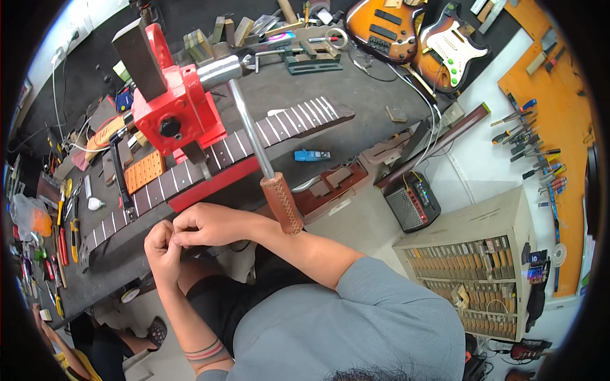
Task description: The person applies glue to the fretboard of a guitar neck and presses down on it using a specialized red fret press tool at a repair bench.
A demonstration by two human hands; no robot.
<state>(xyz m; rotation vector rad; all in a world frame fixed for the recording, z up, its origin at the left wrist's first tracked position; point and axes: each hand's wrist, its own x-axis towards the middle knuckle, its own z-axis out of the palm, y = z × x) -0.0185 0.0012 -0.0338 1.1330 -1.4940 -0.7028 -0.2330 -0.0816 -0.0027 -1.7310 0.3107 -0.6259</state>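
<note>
My left hand (163,255) and my right hand (206,225) meet in front of the bench edge, fingers pinched together. Anything between the fingertips is hidden or too small to make out. Just beyond them, a dark guitar neck (240,147) with pale fret lines lies slanted across the bench. Over its middle stands a red arbor press (170,105), its ram (198,156) coming down close to the fretboard. The press's steel lever ends in a brown stitched leather grip (281,204), which hangs above my right forearm.
Pliers and other hand tools (63,235) crowd the bench's left end. A perforated orange-brown block (145,171) lies behind the neck; a small blue tool (312,155) lies right of the press. Two sunburst guitar bodies (384,28) rest at the back. Lower left, another person's arm (63,349) shows.
</note>
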